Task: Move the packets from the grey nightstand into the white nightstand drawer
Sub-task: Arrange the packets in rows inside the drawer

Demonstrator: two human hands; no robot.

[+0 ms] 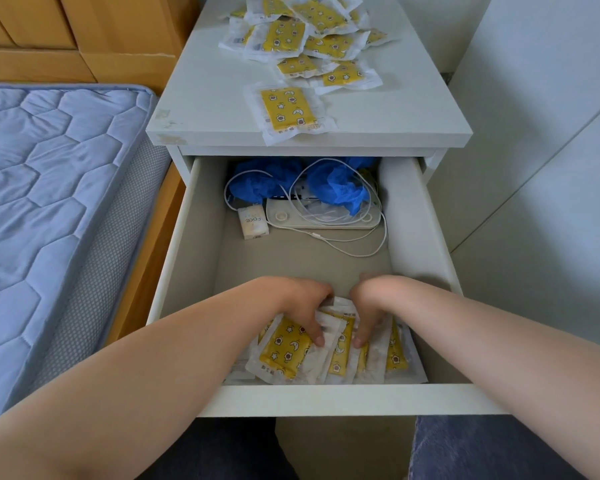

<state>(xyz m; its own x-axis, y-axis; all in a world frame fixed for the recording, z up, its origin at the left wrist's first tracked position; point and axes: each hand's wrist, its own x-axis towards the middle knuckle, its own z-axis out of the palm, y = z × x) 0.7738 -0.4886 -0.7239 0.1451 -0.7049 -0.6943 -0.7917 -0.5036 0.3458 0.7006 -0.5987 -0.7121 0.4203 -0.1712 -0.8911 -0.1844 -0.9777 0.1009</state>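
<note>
Several yellow-and-white packets [284,351] lean in a row at the near end of the open white drawer [326,398]. My left hand [298,299] rests its fingers on the leftmost tilted packet. Just to its right, my right hand [371,299] presses its fingers on the neighbouring packets. The thumbs are hidden. A heap of more packets [309,39] lies at the back of the nightstand top [201,98], and a single packet [288,109] lies near its front edge.
At the drawer's far end lie blue plastic gloves [336,188], a tangled white cable [343,237], a flat white device [323,220] and a small tissue pack [253,223]. A blue mattress [49,202] on a wooden frame is on the left, with white panels on the right.
</note>
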